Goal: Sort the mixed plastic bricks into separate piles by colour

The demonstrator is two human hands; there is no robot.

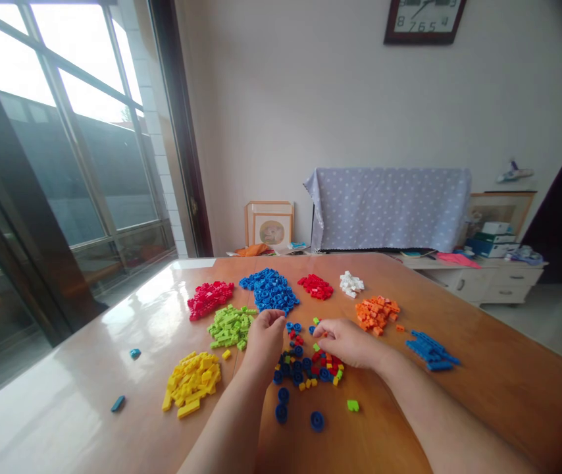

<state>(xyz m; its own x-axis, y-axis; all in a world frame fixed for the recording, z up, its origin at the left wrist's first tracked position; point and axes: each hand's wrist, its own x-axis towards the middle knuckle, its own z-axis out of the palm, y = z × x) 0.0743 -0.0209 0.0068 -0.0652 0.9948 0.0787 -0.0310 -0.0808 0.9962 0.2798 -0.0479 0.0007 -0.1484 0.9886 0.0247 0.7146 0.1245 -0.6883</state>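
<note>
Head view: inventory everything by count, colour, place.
Table: one, brown, foreground.
Window: one, grey-framed, left.
Clock: one, brown, top.
Dotted cloth: one, grey-blue, background.
Frames: at least two, wooden, flanking cloth.
Cabinet: one, whitish, right.
Clutter: uncountable, mixed, background.
Blue pile: one, blue, far centre.
Red piles: two, red, flanking it.
White pile: one, white, far right.
Orange pile: one, orange, right.
Blue bars: several, blue, rightmost.
Green pile: one, lime, left-centre.
Yellow pile: one, yellow, left.
Teal pieces: two, teal, leftmost.
Mixed pieces: many, multicoloured, centre.
Left hand: one, bare, centre.
Right hand: one, bare, centre.
</note>
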